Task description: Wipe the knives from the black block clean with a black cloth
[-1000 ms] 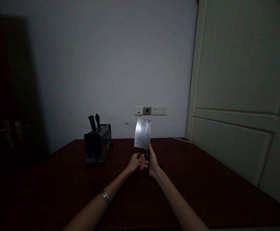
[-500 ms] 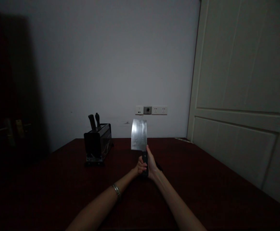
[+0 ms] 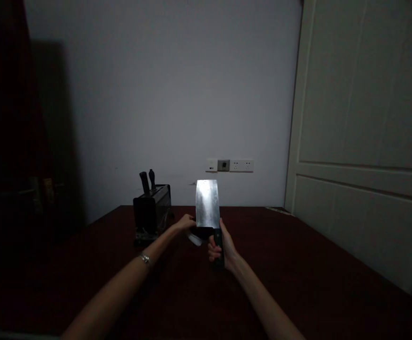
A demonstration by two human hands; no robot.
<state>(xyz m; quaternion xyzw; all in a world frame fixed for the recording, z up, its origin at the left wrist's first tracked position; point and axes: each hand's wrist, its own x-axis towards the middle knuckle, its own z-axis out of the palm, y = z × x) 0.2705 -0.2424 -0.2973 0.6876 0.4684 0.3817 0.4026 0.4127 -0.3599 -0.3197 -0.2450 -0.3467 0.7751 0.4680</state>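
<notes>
A cleaver (image 3: pixel 207 203) with a broad, shiny steel blade and a dark riveted handle stands upright above the table. My right hand (image 3: pixel 227 248) is closed round its handle. My left hand (image 3: pixel 186 222) is at the left edge of the blade, near its lower corner; its fingertips are hidden or too dark to make out. Just below that hand lies a small white thing (image 3: pixel 194 239) beside a dark shape (image 3: pixel 205 233), partly behind the cleaver, and I cannot tell what either is.
A black knife block (image 3: pixel 145 215) with two dark handles sticking up stands to the left on the dark red table (image 3: pixel 298 278). Behind are a pale wall with sockets (image 3: pixel 241 165) and, on the right, a panelled white door (image 3: pixel 362 189).
My left hand has come off the cleaver's handle and reached forward and left, beside the blade. The right hand still holds the cleaver upright. The view has shifted slightly left.
</notes>
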